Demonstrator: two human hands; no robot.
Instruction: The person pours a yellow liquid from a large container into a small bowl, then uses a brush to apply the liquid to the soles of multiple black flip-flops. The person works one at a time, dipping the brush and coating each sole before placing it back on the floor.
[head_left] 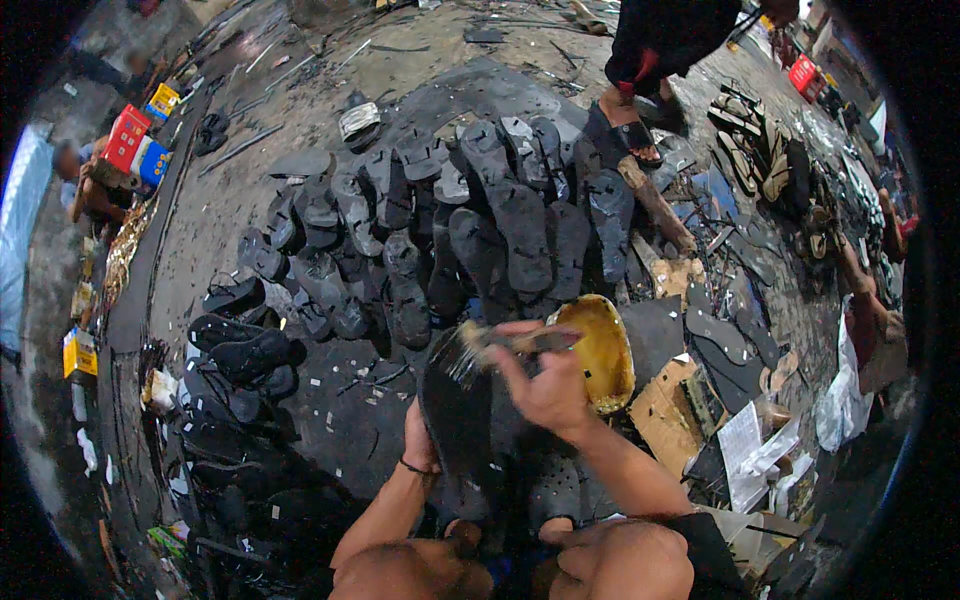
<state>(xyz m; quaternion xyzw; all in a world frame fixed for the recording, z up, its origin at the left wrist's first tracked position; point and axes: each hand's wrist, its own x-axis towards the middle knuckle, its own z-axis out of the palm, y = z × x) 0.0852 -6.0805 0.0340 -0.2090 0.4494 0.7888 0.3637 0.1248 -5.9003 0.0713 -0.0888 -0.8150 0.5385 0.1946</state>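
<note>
My left hand [419, 438] grips the left edge of a black shoe sole [455, 415], held upright in front of my knees. In my right hand [550, 388] is a brush [472, 352], its handle between thumb and fingers. The bristles are at the upper part of the sole and look slightly blurred; I cannot tell whether they touch it. Just right of the brush stands an oval basin [622, 385], its inside coated with yellow-brown stuff. Beyond my hands, many dark soles [525, 235] lie in a crowded, overlapping group.
Black sandals [245, 350] are piled on the left. Torn cardboard [668, 415] and white paper scraps [742, 455] lie on the right. A wooden stick [655, 205] rests beyond the basin. Another person's sandalled foot [635, 140] is at the far right, near strappy sandals [765, 150].
</note>
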